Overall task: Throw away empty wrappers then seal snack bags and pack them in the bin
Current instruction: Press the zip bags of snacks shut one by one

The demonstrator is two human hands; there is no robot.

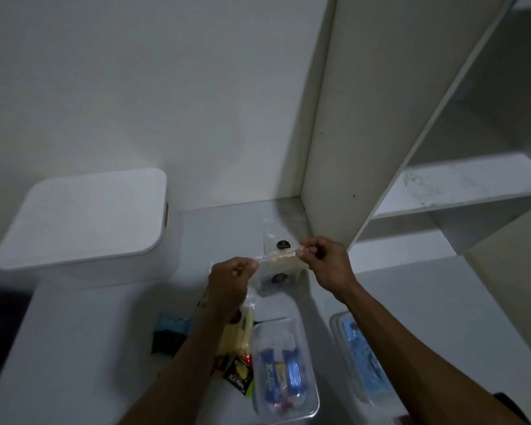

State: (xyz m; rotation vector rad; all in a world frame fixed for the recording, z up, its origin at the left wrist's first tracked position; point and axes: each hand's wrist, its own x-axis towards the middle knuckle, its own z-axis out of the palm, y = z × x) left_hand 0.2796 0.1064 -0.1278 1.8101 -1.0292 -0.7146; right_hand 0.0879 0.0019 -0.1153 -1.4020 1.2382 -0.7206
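Nearest to me, low in the view, I have the clear bin (311, 403) sitting on the grey counter (74, 348), with blue-wrapped snack bars (292, 371) already lying inside it, and just left of it a black and yellow packet (238, 378) and a pack of pale sticks (238, 332) partly under my left forearm. Off to the right sits a second clear container (339, 326) with something blue in it; I can't tell what. A blue and dark packet (169, 331) lies further left. Moving out, my left hand (229, 282) is closed in a pinch on the left end of the clear snack bag (278, 260), and my right hand (322, 260) is pinched shut on the right end of the same top edge, so the bag hangs between them above the counter, just beyond the bin. It reads as thin, light film: floppy, a bit slick, and it holds no shape, so I judge the top strip is the only sensible place to grip, fingertips on both ends, running along the seal. The contents look pale and flat, possibly brittle, so I'd go easy on squeezing the body. Behind it another clear bag (278, 233) with a dark round label lies flat. Far left stands a white lidded box (83, 219); far right, the white shelving (457, 191).
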